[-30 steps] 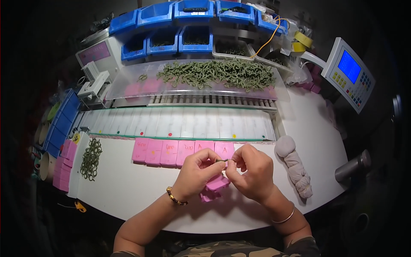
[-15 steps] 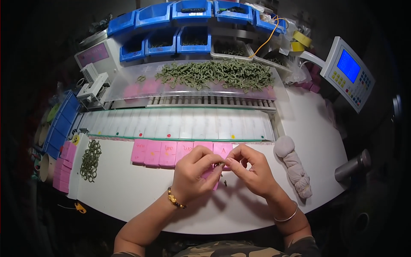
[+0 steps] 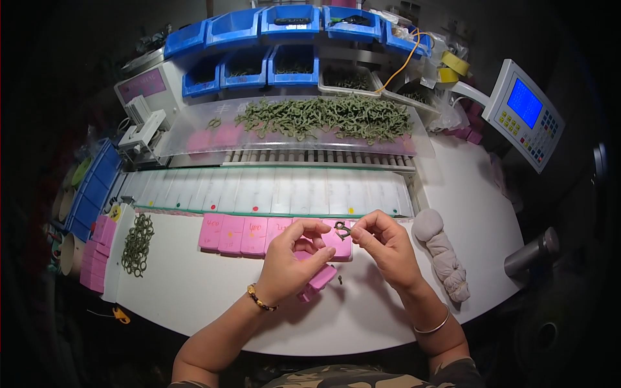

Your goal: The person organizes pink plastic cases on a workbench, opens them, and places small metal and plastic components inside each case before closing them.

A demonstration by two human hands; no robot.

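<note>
Between the thumb and forefinger of my right hand (image 3: 388,249) is a small dark green part with a ring (image 3: 343,229), held above the pale work table. My left hand (image 3: 294,258) hovers just left of it, thumb and fingers apart and nothing between them. Below the hands a row of flat pink blocks (image 3: 231,234) lies along the table, partly covered by the left hand. Another pink block (image 3: 321,278) sits nearer, half hidden by that hand. A tiny dark piece (image 3: 340,280) rests on the table beside it.
Similar green ringed parts (image 3: 137,246) lie in a pile at the left. A larger green heap (image 3: 336,118) covers a clear sheet behind. A grey cloth bundle (image 3: 441,252) lies at right. Blue bins (image 3: 234,27) line the back; a control panel (image 3: 525,115) stands far right.
My hands were together on the small part; now the left has let go and opened, while the right holds the part up, its ring in plain sight.
</note>
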